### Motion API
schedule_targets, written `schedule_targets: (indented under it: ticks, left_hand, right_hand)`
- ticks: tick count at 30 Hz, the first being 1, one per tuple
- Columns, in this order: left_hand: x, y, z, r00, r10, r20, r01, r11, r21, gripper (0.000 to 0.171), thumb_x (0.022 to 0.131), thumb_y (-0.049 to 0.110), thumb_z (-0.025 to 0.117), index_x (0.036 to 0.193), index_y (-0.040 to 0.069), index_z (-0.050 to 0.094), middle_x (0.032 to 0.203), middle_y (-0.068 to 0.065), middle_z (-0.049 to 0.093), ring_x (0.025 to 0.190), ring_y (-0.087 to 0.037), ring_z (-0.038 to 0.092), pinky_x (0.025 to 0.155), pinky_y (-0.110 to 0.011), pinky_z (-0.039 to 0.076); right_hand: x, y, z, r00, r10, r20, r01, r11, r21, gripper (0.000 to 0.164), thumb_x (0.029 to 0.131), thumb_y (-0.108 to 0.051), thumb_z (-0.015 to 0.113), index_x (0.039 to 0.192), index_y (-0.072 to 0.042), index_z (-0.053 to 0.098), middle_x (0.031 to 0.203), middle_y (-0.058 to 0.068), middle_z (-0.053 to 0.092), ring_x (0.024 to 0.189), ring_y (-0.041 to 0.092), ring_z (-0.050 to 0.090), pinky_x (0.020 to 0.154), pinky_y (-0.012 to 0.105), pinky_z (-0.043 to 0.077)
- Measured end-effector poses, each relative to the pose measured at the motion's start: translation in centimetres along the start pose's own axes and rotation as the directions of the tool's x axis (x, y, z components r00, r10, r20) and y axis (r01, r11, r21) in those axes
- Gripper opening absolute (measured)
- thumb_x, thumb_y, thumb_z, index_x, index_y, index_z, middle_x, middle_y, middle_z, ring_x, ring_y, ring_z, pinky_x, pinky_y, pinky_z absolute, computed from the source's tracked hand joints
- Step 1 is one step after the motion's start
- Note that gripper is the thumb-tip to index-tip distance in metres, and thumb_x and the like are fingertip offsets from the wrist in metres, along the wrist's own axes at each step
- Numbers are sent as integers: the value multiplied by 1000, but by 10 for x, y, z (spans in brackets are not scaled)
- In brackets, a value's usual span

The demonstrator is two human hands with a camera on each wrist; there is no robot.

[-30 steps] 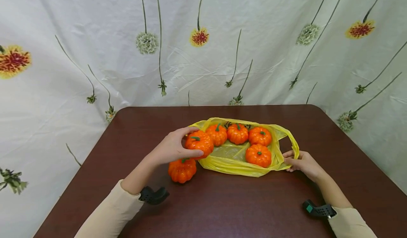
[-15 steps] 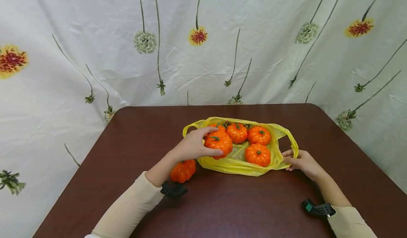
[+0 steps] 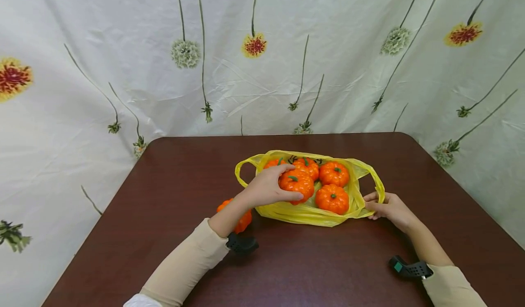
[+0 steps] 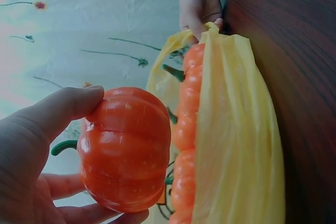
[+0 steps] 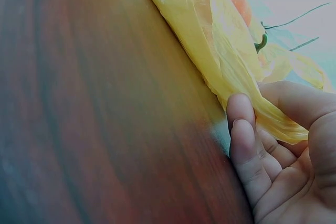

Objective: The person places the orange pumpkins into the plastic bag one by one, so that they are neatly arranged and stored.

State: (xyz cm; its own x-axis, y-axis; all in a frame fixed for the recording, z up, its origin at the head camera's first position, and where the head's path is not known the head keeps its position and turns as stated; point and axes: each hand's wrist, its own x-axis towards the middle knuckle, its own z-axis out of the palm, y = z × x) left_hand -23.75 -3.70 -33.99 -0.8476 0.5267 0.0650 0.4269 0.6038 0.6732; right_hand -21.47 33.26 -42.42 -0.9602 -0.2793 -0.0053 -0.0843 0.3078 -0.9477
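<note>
My left hand grips a small orange pumpkin with a green stem, holding it above the mouth of a yellow plastic bag. In the left wrist view, thumb and fingers wrap round this pumpkin. Several more pumpkins sit inside the bag, among them one near its front right; the back left one is partly hidden behind my hand. My right hand pinches the bag's right edge by the handle, and the right wrist view shows the yellow film between thumb and fingers.
Left of the bag, another pumpkin rests on the dark brown table, partly covered by my left forearm. The bag's left handle loop stands out to the side. A white flower-printed cloth hangs behind the table.
My left hand has carried its pumpkin rightward, from the bag's left edge to over its middle. The left handle loop has come into sight. My right hand stays at the bag's edge.
</note>
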Motion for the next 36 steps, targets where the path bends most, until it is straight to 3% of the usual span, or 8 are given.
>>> schedule_targets:
  ticks: [7, 18, 27, 36]
  left_hand:
    - [8, -1, 11, 1000, 3, 12, -3, 1000, 8, 82, 80, 48, 76, 146, 10, 44, 139, -8, 51, 121, -25, 51, 96, -40, 45]
    - [19, -4, 26, 999, -36, -34, 38, 998, 45, 83, 80, 49, 76, 146, 12, 44, 143, -8, 49, 128, -26, 47, 103, -42, 41]
    - [20, -2, 33, 997, -68, -28, 71, 989, 132, 82, 80, 50, 75, 147, 15, 44, 142, -10, 50, 126, -29, 49, 100, -45, 43]
    - [24, -7, 39, 997, -77, -16, 79, 989, 124, 83, 80, 52, 75, 147, 15, 44, 143, -11, 48, 128, -30, 47, 100, -47, 43]
  right_hand:
    - [1, 2, 0, 1000, 13, -9, -13, 1000, -8, 34, 94, -6, 60, 112, 22, 53, 78, 3, 67, 62, 13, 63, 61, 27, 55]
    - [0, 1, 0, 1000, 6, -7, -6, 1000, -18, 34, 95, -6, 60, 112, 23, 53, 78, 4, 67, 62, 14, 62, 61, 27, 55]
    - [1, 2, 2, 1000, 5, -4, -5, 1000, -11, 34, 95, -6, 59, 112, 23, 52, 78, 4, 67, 62, 13, 63, 61, 27, 55]
    - [-1, -2, 1, 1000, -1, 2, 1, 1000, 2, 33, 95, -6, 59, 112, 23, 52, 78, 2, 67, 62, 12, 63, 61, 27, 55]
